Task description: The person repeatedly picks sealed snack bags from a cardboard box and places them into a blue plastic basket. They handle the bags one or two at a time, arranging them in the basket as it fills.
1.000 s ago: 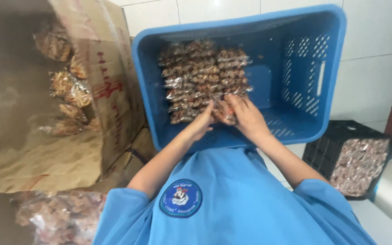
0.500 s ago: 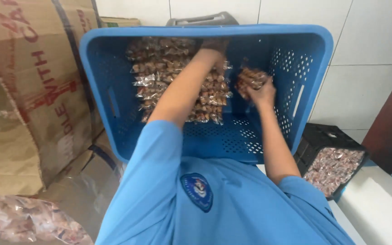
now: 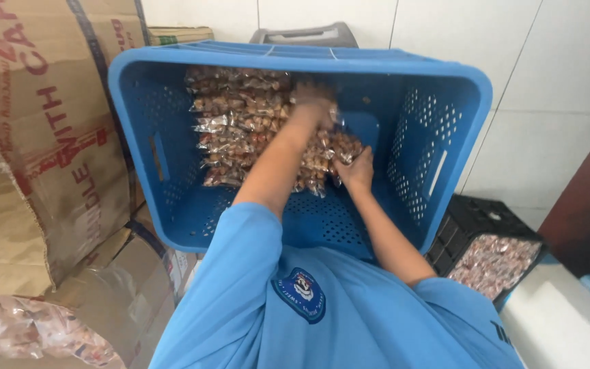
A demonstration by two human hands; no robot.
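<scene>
Snack packets (image 3: pixel 240 130) of clear crinkly film lie stacked against the far wall and left side of the blue crate (image 3: pixel 445 89). We judge them light, slippery and easily crushed, best taken flat by their edges. Our left hand (image 3: pixel 312 102) rests spread on the stack; our right hand (image 3: pixel 356 169) closes loosely on a packet near the crate's middle. A black crate (image 3: pixel 469 219) holds more.

Blue crate (image 3: pixel 172 157), walls perforated in a dot grid. Packets (image 3: pixel 240 123) inside: clear, shiny, brown contents. Sleeves (image 3: pixel 240 273) blue, dark blue round badge (image 3: pixel 300 294). Left: tan cardboard box (image 3: pixel 29 157), red print. Right: black crate (image 3: pixel 469 219), pinkish-brown packets. White tiled wall (image 3: pixel 554 61) far.
</scene>
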